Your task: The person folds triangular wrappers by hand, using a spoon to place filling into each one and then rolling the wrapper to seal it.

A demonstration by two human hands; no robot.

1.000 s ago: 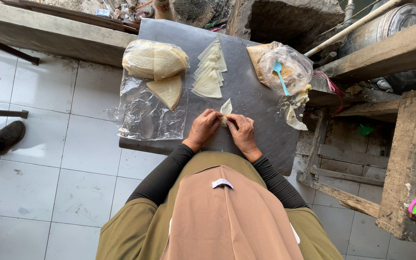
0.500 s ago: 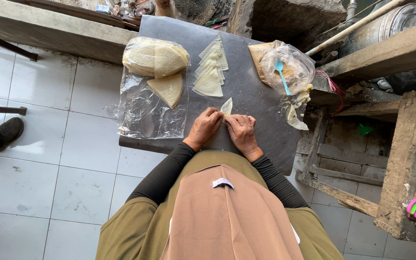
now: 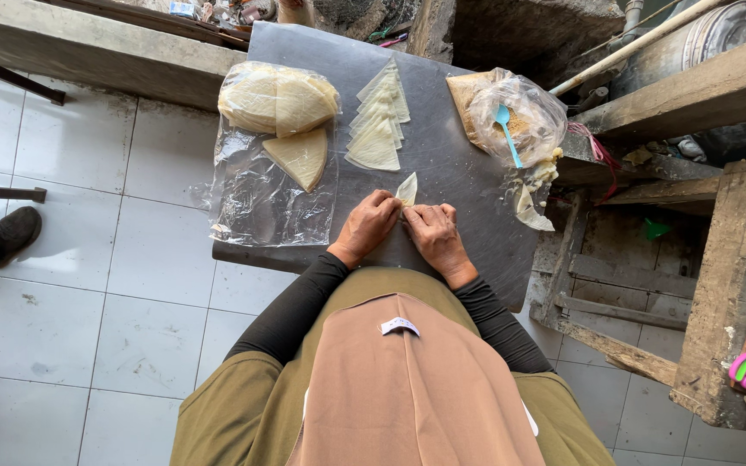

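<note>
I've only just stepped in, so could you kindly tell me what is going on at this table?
A person seated at a dark board has both hands together on a small pale pastry sheet, the left hand and right hand pinching it at its lower end. A row of folded triangles lies ahead, a bag of sheets to the left, and a bag with a blue spoon to the right.

Left of the grey board's [image 3: 451, 173] middle: clear plastic bag [image 3: 274, 160] of pale wrappers. At its right edge: knotted clear bag [image 3: 520, 121], turquoise spoon [image 3: 506, 131] inside.
</note>
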